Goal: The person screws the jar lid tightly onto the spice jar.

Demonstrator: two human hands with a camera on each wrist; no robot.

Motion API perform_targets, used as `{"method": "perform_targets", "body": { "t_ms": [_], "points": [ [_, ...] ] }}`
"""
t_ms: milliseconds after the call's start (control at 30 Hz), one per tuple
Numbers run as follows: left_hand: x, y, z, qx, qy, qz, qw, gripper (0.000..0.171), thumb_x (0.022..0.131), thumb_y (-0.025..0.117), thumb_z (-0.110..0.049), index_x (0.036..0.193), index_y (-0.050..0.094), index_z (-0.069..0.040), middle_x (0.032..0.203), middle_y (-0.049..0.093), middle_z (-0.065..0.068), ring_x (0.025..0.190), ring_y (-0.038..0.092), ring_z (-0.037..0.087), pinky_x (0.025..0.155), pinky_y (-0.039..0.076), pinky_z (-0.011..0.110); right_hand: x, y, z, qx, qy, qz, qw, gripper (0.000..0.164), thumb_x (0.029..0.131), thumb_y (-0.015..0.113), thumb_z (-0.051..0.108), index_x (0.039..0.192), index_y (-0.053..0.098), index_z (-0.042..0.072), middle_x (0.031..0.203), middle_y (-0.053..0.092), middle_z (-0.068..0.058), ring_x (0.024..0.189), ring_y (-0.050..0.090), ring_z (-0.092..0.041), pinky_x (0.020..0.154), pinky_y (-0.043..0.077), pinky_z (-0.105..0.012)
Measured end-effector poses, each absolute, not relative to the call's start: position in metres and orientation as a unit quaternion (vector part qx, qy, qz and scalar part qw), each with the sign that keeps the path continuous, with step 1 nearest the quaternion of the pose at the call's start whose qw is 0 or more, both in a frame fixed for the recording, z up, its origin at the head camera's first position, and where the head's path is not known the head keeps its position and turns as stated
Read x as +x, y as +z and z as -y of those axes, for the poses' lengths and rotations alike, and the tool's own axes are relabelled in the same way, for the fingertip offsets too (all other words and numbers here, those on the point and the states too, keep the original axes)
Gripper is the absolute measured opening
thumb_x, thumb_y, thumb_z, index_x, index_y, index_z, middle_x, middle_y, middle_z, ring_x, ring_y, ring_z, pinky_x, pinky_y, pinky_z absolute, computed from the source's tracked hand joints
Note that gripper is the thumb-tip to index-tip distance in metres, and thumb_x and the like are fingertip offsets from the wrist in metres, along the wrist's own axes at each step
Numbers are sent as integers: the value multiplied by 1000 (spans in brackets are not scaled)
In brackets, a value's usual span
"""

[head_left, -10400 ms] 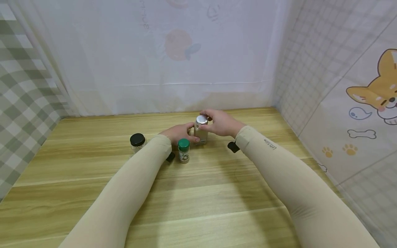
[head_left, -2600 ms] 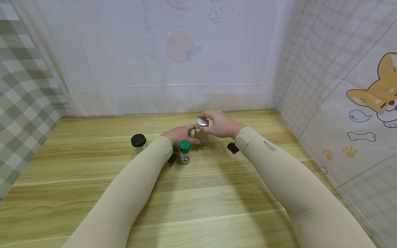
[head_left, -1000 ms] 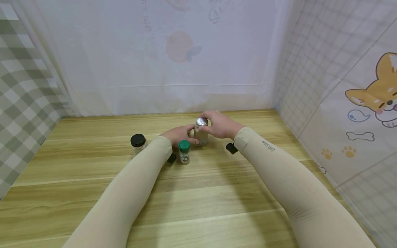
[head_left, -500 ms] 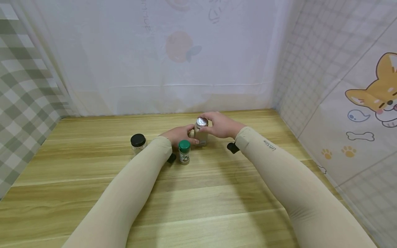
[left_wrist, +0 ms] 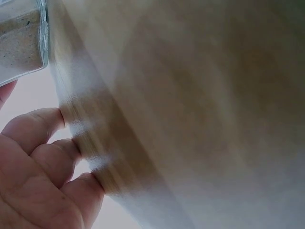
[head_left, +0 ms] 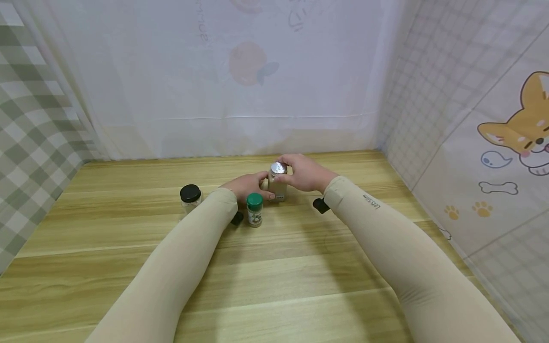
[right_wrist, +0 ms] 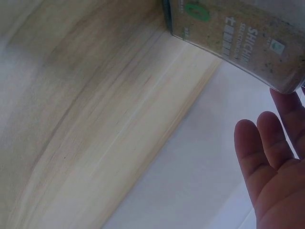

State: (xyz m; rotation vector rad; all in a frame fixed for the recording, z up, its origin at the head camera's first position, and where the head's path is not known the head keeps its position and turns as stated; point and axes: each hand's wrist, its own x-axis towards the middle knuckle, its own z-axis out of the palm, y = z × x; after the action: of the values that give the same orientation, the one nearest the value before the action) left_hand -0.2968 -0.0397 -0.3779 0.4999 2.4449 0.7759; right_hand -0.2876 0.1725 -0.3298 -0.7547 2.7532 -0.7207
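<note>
A square clear spice jar [head_left: 279, 189] with brownish seasoning and a silver cap [head_left: 279, 168] stands upright on the wooden table. Low on its left side, my left hand [head_left: 245, 186] grips it with thumb and forefinger. In the left wrist view, the other fingers of that hand [left_wrist: 47, 176] touch the tabletop below the jar [left_wrist: 21, 45]. From the right, my right hand [head_left: 306, 173] pinches the jar around its cap and neck. The right wrist view shows the printed label of the jar [right_wrist: 238, 40], with the rear fingers of my right hand [right_wrist: 279, 186] extended away from it.
A small green-capped seasoning bottle [head_left: 255, 210] stands just in front of my left hand. Further left is a black-lidded jar [head_left: 190, 195], partly hidden by my left sleeve [head_left: 188, 252]. Behind the table [head_left: 274, 286] hangs a white curtain, with patterned panels on both sides.
</note>
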Motion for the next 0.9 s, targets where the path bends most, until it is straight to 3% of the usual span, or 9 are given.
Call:
{"method": "perform_targets", "body": {
  "t_ms": [733, 900],
  "points": [
    [-296, -377, 39, 185, 293, -902, 258, 77, 98, 73, -48, 163, 33, -32, 159, 49, 14, 147, 48, 40, 120, 38, 62, -285, -330, -171, -241, -240, -935, 102, 46, 104, 69, 30, 141, 57, 5, 129, 67, -9, 119, 63, -27, 104, 52, -45],
    [-296, -379, 39, 184, 296, -901, 259, 79, 99, 72, -47, 165, 30, -31, 161, 46, 16, 147, 47, 41, 120, 39, 62, -284, -330, -171, -249, -239, -933, 101, 47, 105, 68, 30, 143, 57, 5, 133, 66, -9, 125, 61, -28, 109, 50, -47]
  ]
}}
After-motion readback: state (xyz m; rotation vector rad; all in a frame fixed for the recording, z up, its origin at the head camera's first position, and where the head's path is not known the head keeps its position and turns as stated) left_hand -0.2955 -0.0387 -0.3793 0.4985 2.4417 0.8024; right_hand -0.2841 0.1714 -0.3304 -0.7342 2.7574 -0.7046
